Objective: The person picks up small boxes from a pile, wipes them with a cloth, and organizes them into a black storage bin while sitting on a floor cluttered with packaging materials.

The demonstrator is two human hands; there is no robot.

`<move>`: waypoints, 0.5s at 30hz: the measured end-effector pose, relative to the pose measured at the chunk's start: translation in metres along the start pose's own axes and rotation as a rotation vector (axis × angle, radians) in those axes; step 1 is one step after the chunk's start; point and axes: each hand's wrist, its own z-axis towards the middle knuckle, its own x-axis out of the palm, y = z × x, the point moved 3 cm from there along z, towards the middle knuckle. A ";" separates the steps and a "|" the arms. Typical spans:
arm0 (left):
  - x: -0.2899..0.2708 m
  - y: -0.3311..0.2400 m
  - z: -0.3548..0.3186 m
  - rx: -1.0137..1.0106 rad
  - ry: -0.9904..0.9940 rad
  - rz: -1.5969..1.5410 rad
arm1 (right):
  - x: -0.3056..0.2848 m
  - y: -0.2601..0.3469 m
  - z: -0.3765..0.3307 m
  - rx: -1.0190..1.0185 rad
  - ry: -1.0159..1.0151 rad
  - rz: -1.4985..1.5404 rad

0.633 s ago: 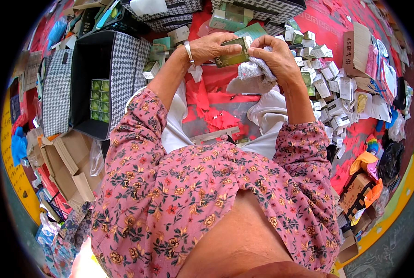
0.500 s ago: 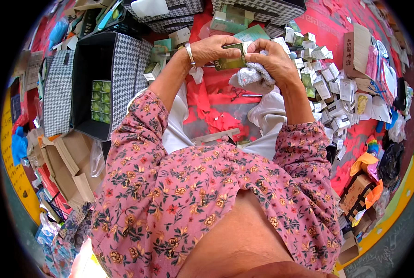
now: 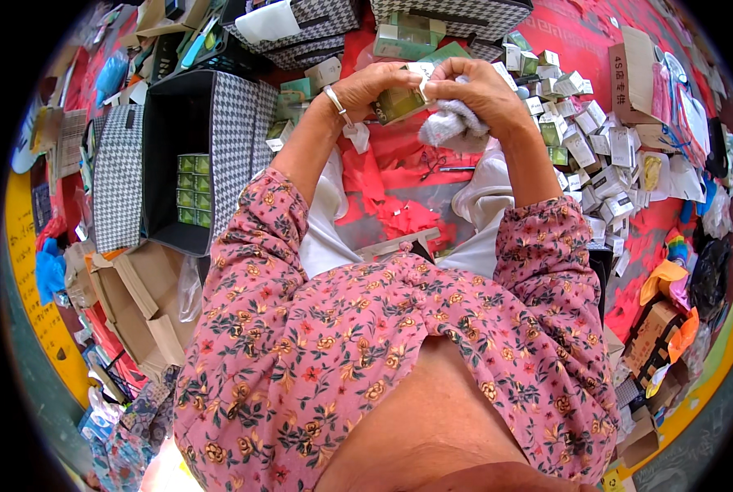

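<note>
A small green and white carton (image 3: 401, 102) is held up in front of me between both hands. My left hand (image 3: 376, 88) is closed round its left side. At the carton's right end, the fingers of my right hand (image 3: 480, 92) pinch its white edge or flap. A grey-white cloth (image 3: 455, 127) hangs beneath my right hand and seems tucked against its palm. Dangling at my left wrist, next to a bracelet, is a scrap of white tissue (image 3: 357, 136). What is inside the carton cannot be seen.
Left of me, an open houndstooth storage box (image 3: 242, 148) holds stacked green cartons (image 3: 193, 190). Many small white and green cartons (image 3: 580, 148) lie heaped on the right. Scissors (image 3: 434, 164) and a pen (image 3: 457, 169) rest on the red floor covering. Flattened cardboard (image 3: 141, 295) is at lower left.
The carton has turned and tilted in my hands, and more of its white end shows. My right fingers have shifted to that end. The surroundings have slid slightly right with the view.
</note>
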 end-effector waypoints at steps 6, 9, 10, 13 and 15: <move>0.004 -0.007 -0.010 0.047 -0.028 -0.190 | -0.001 -0.003 0.000 0.002 -0.189 0.009; -0.004 -0.004 -0.009 0.074 -0.052 -0.127 | 0.014 -0.005 0.000 0.056 -0.153 0.082; -0.005 -0.004 -0.009 0.094 -0.083 -0.103 | 0.018 -0.005 0.002 0.135 -0.052 0.111; -0.007 -0.004 -0.003 0.142 -0.062 -0.045 | 0.023 -0.012 0.004 0.205 0.059 0.310; -0.008 -0.011 0.001 0.190 -0.060 0.030 | 0.023 -0.018 0.008 0.255 0.055 0.414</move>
